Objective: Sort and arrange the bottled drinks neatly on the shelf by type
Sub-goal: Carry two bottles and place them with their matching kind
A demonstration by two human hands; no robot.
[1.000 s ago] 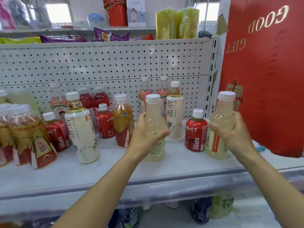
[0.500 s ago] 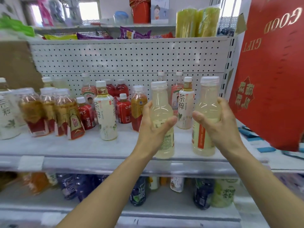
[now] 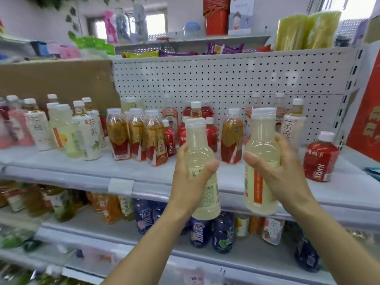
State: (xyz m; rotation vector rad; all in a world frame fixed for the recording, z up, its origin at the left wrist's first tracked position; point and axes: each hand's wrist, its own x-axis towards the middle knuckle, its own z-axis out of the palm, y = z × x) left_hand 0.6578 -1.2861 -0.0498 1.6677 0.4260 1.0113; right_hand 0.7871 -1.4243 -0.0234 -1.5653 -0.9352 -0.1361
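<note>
Two pale, cloudy plastic bottles with white caps are in hand: the left hand wraps thumb and fingers round the body of one bottle, and the right hand clasps the other bottle, the one with an orange strip label, in the same way. A second ago both stood on the white metal shelf; now they hang upright, clear of it, just in front of its near edge, and the view has swung left along the row. That looks like the carry stage of sorting, since a similar pale bottle with an orange label stands among the group at the left, a likely home for the pair. Beside it, white tea bottles bear large black Chinese characters. On the right, a small red bottle shows the word JUICE in reverse. Amber bottles with red labels fill the middle, their print too blurred to read.
</note>
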